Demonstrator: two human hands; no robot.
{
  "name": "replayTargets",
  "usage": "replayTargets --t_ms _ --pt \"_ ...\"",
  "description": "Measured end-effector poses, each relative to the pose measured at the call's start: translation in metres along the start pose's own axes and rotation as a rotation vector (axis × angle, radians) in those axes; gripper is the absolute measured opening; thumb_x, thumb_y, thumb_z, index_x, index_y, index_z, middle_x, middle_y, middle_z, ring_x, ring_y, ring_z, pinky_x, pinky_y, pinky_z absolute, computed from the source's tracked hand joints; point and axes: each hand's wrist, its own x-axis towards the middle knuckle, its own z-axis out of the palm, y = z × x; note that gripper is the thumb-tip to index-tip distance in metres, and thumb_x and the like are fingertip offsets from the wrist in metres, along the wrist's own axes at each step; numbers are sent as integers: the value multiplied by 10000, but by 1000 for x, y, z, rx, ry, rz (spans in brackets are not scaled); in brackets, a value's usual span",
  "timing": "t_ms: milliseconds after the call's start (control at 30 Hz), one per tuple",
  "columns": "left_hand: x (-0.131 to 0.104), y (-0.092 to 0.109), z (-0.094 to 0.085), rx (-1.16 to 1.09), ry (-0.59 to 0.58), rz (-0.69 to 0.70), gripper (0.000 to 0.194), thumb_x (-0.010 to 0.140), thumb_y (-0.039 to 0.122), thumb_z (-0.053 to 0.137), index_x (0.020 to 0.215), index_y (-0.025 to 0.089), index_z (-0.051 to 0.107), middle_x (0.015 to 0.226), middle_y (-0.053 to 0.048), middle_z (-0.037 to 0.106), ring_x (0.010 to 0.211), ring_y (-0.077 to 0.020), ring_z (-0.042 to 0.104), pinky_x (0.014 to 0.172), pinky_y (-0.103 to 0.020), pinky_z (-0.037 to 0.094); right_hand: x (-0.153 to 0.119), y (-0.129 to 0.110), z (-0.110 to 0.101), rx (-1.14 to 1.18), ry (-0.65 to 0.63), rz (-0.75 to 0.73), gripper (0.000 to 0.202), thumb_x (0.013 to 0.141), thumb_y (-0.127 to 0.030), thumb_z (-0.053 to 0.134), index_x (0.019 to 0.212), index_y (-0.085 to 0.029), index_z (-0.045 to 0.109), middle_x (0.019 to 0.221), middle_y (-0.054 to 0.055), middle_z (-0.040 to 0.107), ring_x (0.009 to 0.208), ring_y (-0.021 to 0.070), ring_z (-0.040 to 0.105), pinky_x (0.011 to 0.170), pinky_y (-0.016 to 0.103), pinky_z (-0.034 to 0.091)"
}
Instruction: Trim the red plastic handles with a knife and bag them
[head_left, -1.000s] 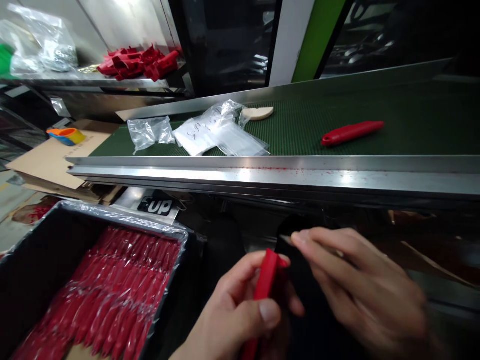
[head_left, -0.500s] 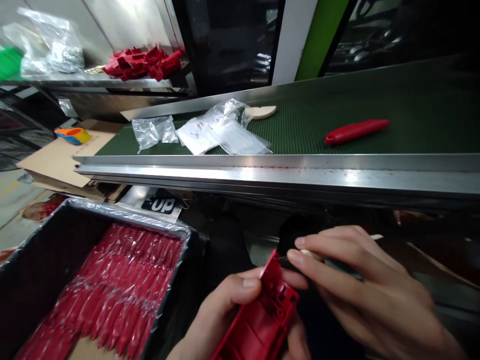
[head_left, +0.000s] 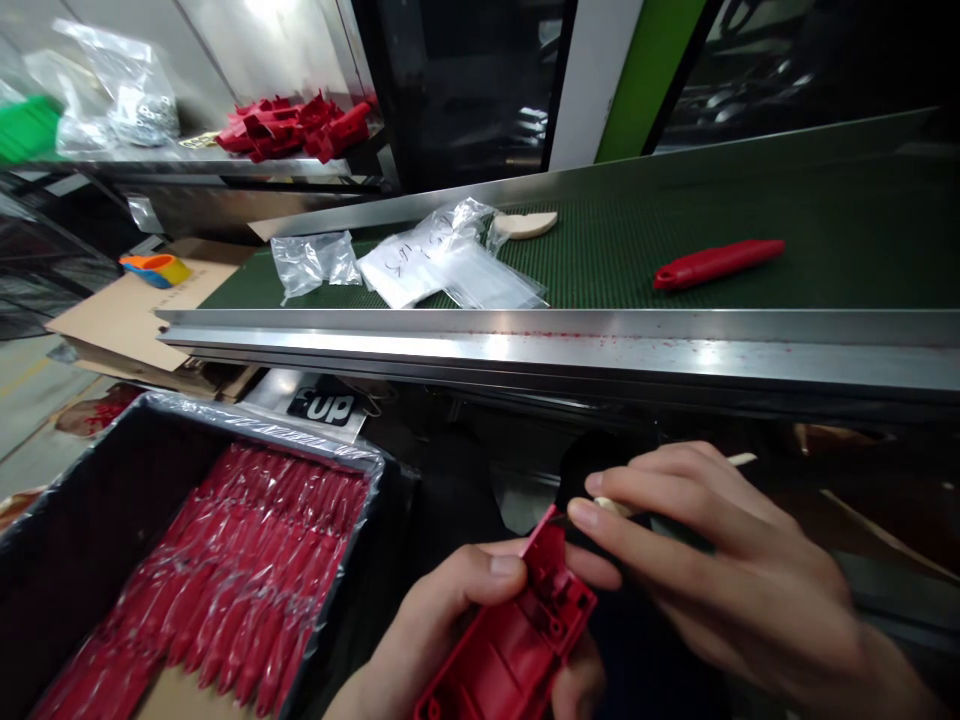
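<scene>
My left hand (head_left: 465,595) is closed around a red plastic shell (head_left: 499,650), its hollow, ribbed inside facing up. In my right hand (head_left: 720,560) is a slim knife (head_left: 613,507) with a pale handle, pinched between thumb and fingers. Its thin dark blade meets the upper edge of the shell, close to my left thumb. Most of the handle is hidden behind my right fingers, though its pale end shows beyond the knuckles.
On the green conveyor belt (head_left: 600,260) lie a red plastic part (head_left: 720,264), clear bags (head_left: 442,260) and a beige piece (head_left: 527,225). Red flecks dot the metal rail (head_left: 420,340). A lined crate (head_left: 360,452) of bagged red parts stands left. Red pieces (head_left: 296,127) are heaped on a shelf.
The knife tip and my right fingers have shifted slightly left along the shell's edge. The shell is tilted a little differently in my left hand. The whole view has drifted slightly.
</scene>
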Motion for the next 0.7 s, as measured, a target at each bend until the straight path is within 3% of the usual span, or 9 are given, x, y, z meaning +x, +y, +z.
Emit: replayTargets --t_ms 133,233,367,433,567,700 --pt "0 9 3 26 -38 -91 519 908 313 295 1205 47 628 527 -74 554 475 -146 527 483 -207 351 1 0 0 -33 29 -28 352 905 -14 479 1208 -147 600 1126 97 589 994 244 557 782 440 457" --pt "-1 16 7 -11 -30 -172 478 854 319 380 1101 59 696 563 -71 554 496 -124 503 515 -195 355 1 0 -1 -65 86 -13 317 906 -39 510 1170 -178 616 1101 73 612 1001 238 577 833 450 469" --pt "-3 9 7 88 62 -286 464 708 337 540 964 14 752 732 -109 592 597 -95 500 591 -164 370 0 2 -7 -108 257 201 477 853 -13 584 1262 -258 593 1118 46 608 990 197 597 776 349 499" --pt "-3 4 4 99 45 -283 484 717 353 538 998 20 749 702 -98 586 567 -95 489 546 -168 346 0 2 -10 -133 319 270 548 830 6 599 1286 -299 583 1116 31 617 960 185 608 745 330 501" --pt "2 0 -4 -62 -77 -174 505 852 349 385 1127 64 699 533 -52 546 421 -115 458 438 -201 289 -3 -4 -8 -79 226 232 475 823 20 607 1235 -217 616 1153 42 623 970 164 620 773 310 506" --pt "3 -1 -9 -160 -103 -72 576 903 331 263 1165 -1 654 554 -88 583 379 -125 483 371 -195 265 -5 -13 -2 -11 238 310 434 844 18 581 1213 -208 622 1171 35 622 1000 153 613 821 303 492"
